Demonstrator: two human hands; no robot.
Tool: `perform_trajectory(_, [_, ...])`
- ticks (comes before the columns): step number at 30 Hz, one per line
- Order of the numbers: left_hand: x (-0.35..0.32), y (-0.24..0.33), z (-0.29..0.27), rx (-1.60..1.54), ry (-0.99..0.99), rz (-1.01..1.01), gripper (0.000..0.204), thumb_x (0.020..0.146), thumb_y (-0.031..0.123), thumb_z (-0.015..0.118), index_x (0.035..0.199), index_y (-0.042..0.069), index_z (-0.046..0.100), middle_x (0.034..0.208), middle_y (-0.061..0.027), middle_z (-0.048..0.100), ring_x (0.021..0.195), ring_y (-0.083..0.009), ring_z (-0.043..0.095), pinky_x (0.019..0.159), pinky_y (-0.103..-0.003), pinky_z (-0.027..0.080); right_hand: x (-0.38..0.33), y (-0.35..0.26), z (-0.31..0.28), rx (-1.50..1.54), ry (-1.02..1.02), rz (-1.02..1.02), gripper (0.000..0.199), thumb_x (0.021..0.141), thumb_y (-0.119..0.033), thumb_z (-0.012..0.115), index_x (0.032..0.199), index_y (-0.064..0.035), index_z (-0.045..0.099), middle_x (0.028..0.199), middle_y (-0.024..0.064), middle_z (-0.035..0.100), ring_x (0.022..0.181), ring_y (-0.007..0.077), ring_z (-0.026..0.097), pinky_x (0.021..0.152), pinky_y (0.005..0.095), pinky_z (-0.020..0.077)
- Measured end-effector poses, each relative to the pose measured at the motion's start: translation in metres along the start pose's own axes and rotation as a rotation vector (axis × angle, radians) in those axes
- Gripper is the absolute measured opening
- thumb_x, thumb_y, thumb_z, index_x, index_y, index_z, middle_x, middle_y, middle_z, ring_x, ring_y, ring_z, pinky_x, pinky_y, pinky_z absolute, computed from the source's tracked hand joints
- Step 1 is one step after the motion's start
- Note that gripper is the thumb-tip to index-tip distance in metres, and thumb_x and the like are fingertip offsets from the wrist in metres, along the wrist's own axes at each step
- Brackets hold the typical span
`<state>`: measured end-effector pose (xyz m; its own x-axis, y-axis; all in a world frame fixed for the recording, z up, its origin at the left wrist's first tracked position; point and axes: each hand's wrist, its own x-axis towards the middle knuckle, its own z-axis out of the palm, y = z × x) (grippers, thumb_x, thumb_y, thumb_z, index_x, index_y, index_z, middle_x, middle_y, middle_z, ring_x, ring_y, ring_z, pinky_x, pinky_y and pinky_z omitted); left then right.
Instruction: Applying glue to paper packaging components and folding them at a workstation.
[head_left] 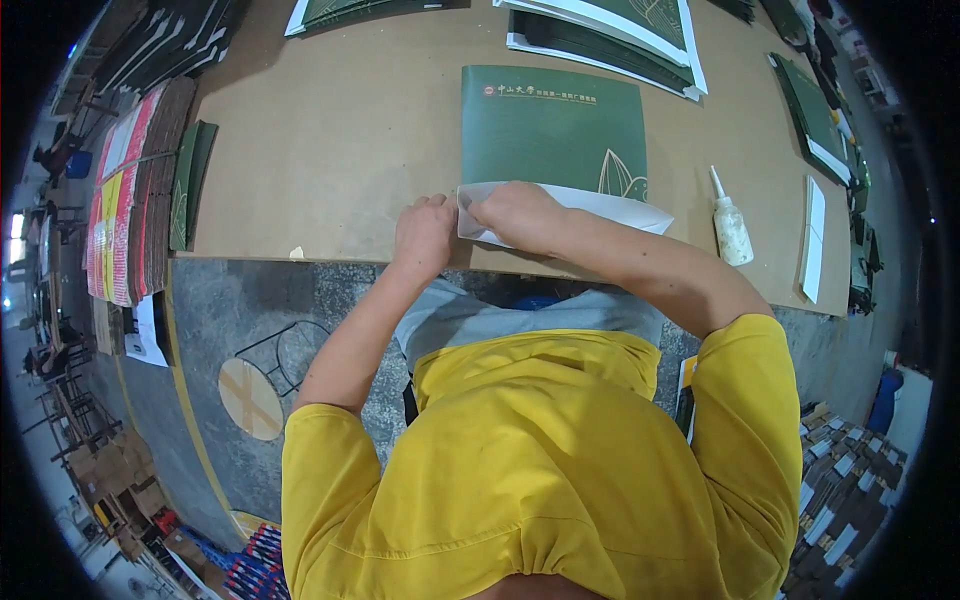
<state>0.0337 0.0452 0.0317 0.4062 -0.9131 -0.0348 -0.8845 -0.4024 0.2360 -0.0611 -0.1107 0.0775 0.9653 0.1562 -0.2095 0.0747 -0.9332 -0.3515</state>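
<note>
Lettering (545,95) beside a red emblem (489,90) tops the green folder (545,140).

Round stool (251,400), pale seat, dark legs, on grey floor (230,300); yellow floor line (187,400), left of stool; strapped bundle (125,205), red, white and yellow; brown cardboard (110,465), lower left.

L hand (425,232) is held out front, back up, w/ fingers (432,204) curled; L forearm (365,330) is angled fwd & slightly inward. R hand (520,217) is turned toward the L hand, fingers bent & partly hidden. R forearm (645,255) is slanted fwd & leftward, elbow (742,298) bent outward. Hands are set near e/o, not touching.
</note>
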Motion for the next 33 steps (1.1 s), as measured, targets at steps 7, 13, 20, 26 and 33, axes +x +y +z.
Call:
perform_trajectory(7, [-0.003,-0.029,-0.005,-1.336,-0.104,-0.315,0.025,0.083,0.008,0.052,0.105,0.000,0.060,0.085,-0.0133,0.064,0.081,-0.0323,0.061,0.069,-0.037,0.048,0.012,-0.008,0.014,-0.115,0.022,-0.051,0.014,0.081,-0.011,0.052,0.090,-0.0066,0.061,0.080,0.0141,0.066,0.078,0.0314,0.067,0.063,0.0430,0.0527])
perform_trajectory(13, [-0.005,0.003,-0.030,-0.726,0.060,-0.119,0.027,0.089,0.011,0.047,0.110,-0.002,0.059,0.092,-0.0230,0.063,0.083,-0.0337,0.062,0.074,-0.039,0.048,0.012,-0.002,0.025,-0.097,0.065,-0.050,0.016,0.083,-0.015,0.051,0.092,-0.0034,0.057,0.081,0.0148,0.065,0.068,0.0285,0.067,0.054,0.0404,0.0527])
perform_trajectory(20, [-0.004,0.024,-0.024,-0.465,0.073,-0.086,0.031,0.088,0.012,0.046,0.112,-0.004,0.055,0.090,-0.0268,0.062,0.081,-0.0424,0.061,0.072,-0.050,0.048,-0.016,-0.018,0.037,-0.238,0.052,-0.161,0.022,0.083,-0.015,0.053,0.101,-0.0025,0.059,0.088,0.0133,0.060,0.084,0.0289,0.063,0.065,0.0415,0.0533])
perform_trajectory(26, [-0.002,0.033,-0.023,-0.324,0.090,-0.139,0.034,0.087,0.014,0.048,0.114,-0.005,0.055,0.090,-0.0268,0.063,0.079,-0.0412,0.062,0.070,-0.050,0.049,-0.084,-0.022,0.012,0.347,0.488,-0.011,0.018,0.086,-0.012,0.053,0.100,-0.0061,0.062,0.097,0.0133,0.062,0.088,0.0279,0.061,0.073,0.0370,0.0510])
perform_trajectory(33, [0.002,0.030,-0.022,-0.228,0.099,-0.127,0.032,0.087,0.013,0.048,0.112,-0.004,0.058,0.088,-0.0261,0.064,0.078,-0.0400,0.063,0.070,-0.049,0.050,-0.197,0.053,0.011,1.262,0.682,0.850,0.019,0.089,-0.016,0.055,0.093,-0.0016,0.066,0.078,0.0001,0.062,0.072,0.0059,0.054,0.065,0.0213,0.0431])
